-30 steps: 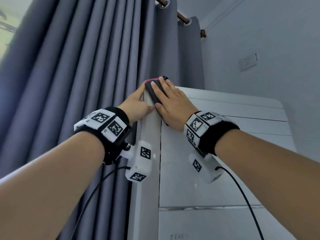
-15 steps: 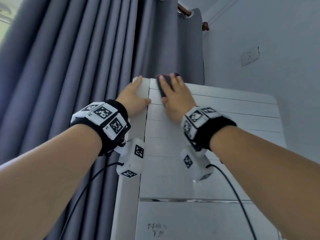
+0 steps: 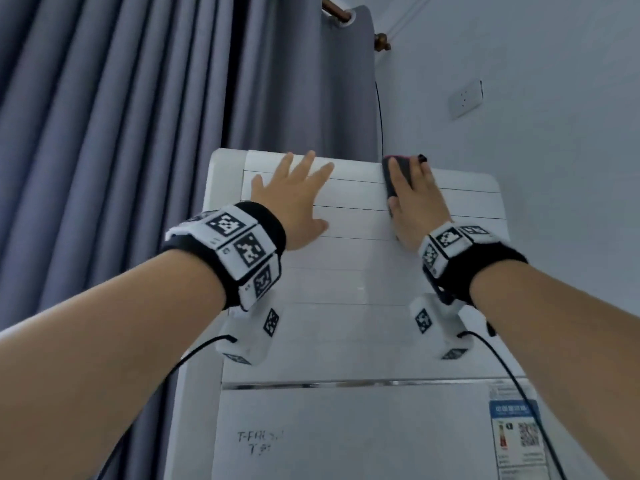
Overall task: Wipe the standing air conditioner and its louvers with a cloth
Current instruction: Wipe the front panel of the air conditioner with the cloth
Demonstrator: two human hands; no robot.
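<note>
A tall white standing air conditioner fills the middle of the head view, its horizontal louvers running across the upper front. My right hand presses a dark grey cloth with a pink edge flat against the top louvers, right of centre. My left hand rests flat on the upper left louvers with fingers spread and nothing in it. Most of the cloth is hidden under my right palm.
Grey-blue curtains hang close against the unit's left side and behind it. A pale wall with a socket plate is at the right. A label sticker sits low right on the unit. Wrist trackers trail black cables.
My right hand has slid the cloth from the unit's top left corner rightwards along the top louvers. My left hand has left the left edge and now lies flat on the front.
</note>
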